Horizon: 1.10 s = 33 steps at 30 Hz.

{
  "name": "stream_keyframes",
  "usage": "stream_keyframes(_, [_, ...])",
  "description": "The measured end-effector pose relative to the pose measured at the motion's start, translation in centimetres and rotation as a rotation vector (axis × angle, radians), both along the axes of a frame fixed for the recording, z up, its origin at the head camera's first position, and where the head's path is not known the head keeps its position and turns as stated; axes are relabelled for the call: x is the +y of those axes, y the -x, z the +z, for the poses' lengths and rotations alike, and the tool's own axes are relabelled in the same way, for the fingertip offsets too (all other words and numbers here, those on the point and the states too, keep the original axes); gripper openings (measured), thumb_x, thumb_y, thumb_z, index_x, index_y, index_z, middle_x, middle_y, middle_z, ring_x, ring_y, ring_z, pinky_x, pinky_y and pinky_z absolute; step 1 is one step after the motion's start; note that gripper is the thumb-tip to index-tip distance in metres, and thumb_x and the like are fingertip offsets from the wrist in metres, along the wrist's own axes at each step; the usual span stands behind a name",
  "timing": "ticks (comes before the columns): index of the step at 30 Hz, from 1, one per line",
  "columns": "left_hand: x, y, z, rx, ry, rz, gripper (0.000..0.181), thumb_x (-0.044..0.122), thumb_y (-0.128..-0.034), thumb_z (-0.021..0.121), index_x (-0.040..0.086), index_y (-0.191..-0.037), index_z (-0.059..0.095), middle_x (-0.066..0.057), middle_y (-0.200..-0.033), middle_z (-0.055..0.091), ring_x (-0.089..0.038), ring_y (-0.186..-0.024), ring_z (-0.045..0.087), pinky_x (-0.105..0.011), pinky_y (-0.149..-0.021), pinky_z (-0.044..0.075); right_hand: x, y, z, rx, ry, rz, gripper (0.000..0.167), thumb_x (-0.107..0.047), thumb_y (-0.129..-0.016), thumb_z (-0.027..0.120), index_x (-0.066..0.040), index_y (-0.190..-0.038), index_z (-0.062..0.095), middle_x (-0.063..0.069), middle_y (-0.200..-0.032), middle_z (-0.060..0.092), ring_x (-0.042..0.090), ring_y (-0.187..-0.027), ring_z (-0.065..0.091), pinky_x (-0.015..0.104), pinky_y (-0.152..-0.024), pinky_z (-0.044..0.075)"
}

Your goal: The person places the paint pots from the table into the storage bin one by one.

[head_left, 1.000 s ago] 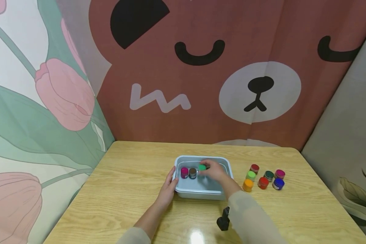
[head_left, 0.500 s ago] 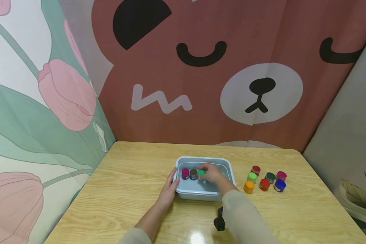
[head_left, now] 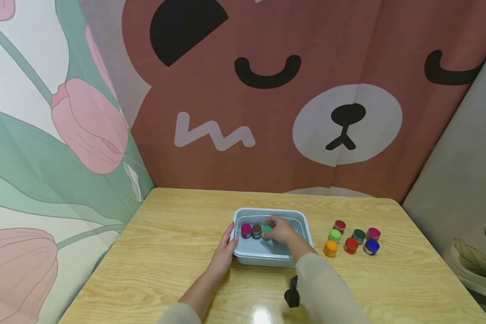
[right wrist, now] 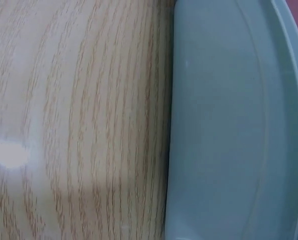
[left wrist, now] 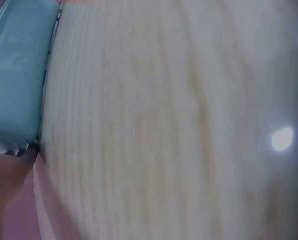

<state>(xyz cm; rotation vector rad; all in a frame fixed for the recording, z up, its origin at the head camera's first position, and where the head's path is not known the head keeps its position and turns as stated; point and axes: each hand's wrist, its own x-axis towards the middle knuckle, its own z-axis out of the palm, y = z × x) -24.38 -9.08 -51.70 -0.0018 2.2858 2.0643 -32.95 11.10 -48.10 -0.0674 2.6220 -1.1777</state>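
A pale blue plastic bin (head_left: 263, 261) stands on the table in the head view. Inside it, a magenta-lidded jar (head_left: 246, 231), a brown-lidded jar (head_left: 257, 231) and a green-lidded jar (head_left: 267, 232) stand side by side in a row. My right hand (head_left: 282, 230) reaches over the bin and pinches the green-lidded jar, partly covering it. My left hand (head_left: 222, 254) holds the bin's left end, thumb near the front corner. The left wrist view shows part of this hand (left wrist: 9, 172) against the bin wall (left wrist: 19, 75). In the right wrist view only the bin wall (right wrist: 219, 125) and tabletop appear; the hand is out of sight.
Right of the bin is a group of small jars, among them an orange one (head_left: 330, 248), a light green one (head_left: 334, 236), a red one (head_left: 351, 245) and a blue one (head_left: 371, 246). A black object (head_left: 292, 292) is by my right sleeve. A printed curtain (head_left: 267, 171) hangs behind the table.
My right hand has brought the green-lidded jar down and slightly toward me, into line beside the brown-lidded one. The left hand keeps its place on the bin.
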Motion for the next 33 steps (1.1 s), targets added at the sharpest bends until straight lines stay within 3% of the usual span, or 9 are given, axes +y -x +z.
stream_keyframes(7, [0.1, -0.1, 0.2, 0.035, 0.001, -0.001, 0.056, 0.023, -0.1045, 0.042, 0.02, -0.157, 0.023, -0.019, -0.162, 0.021, -0.043, -0.149, 0.018, -0.062, -0.119, 0.018, 0.8, -0.4, 0.3, 0.082, 0.058, -0.02, 0.049, -0.018, -0.081, 0.078, -0.002, -0.124, 0.06, 0.018, -0.117, 0.064, 0.031, -0.106, 0.06, 0.045, -0.094, 0.052])
stream_keyframes(16, [0.1, 0.1, 0.0, 0.036, 0.002, 0.006, 0.056, 0.023, -0.1042, 0.042, 0.021, -0.157, 0.024, -0.018, -0.162, 0.022, -0.042, -0.149, 0.017, -0.061, -0.12, 0.017, 2.4, -0.9, 1.2, 0.117, 0.104, -0.03, 0.05, -0.019, -0.085, 0.075, -0.003, -0.128, 0.057, 0.018, -0.123, 0.061, 0.034, -0.115, 0.058, 0.046, -0.096, 0.051])
stream_keyframes(22, [0.1, 0.1, 0.0, 0.033, 0.011, 0.01, 0.055, 0.024, -0.1044, 0.042, 0.021, -0.157, 0.024, -0.017, -0.162, 0.022, -0.042, -0.149, 0.018, -0.061, -0.12, 0.017, 3.5, -1.5, 2.3, 0.174, 0.108, -0.007, 0.048, -0.018, -0.086, 0.075, -0.002, -0.128, 0.058, 0.02, -0.122, 0.062, 0.034, -0.11, 0.061, 0.046, -0.092, 0.054])
stream_keyframes(33, [0.1, 0.2, -0.1, 0.021, 0.007, 0.013, 0.055, 0.026, -0.1043, 0.043, 0.023, -0.156, 0.025, -0.015, -0.163, 0.021, -0.041, -0.15, 0.015, -0.061, -0.12, 0.015, 6.7, -3.0, 4.4, 0.173, 0.175, -0.036, 0.052, -0.024, -0.092, 0.068, -0.006, -0.138, 0.051, 0.018, -0.135, 0.056, 0.035, -0.123, 0.054, 0.047, -0.101, 0.051])
